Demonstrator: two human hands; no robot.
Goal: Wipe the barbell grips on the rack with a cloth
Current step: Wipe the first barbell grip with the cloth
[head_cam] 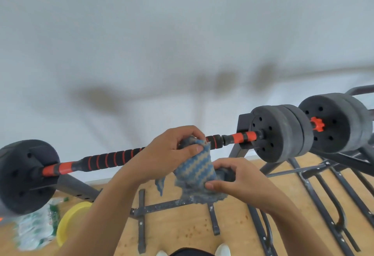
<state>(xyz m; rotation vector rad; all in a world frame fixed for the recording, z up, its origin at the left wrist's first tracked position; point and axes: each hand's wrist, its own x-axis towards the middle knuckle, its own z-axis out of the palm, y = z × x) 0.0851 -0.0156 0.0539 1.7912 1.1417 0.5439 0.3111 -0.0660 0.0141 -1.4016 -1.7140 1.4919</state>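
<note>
cloth (197,166) is a blue and tan zigzag weave, fuzzy grey-blue along the bottom edge. barbell (110,158) grip is black foam with thin orange rings, orange sleeves by the dark grey plates (277,133), plus an orange collar (317,124). rack (238,155) dark grey, floor (182,227) light wood, yellow disc (68,223) bottom left

Bare arms, white shoes

Both forearms are uncovered, with no sleeves, watch or rings showing on the left hand (168,154) or right hand (240,180). White shoe tips (222,250) flank dark clothing (190,252).
</note>
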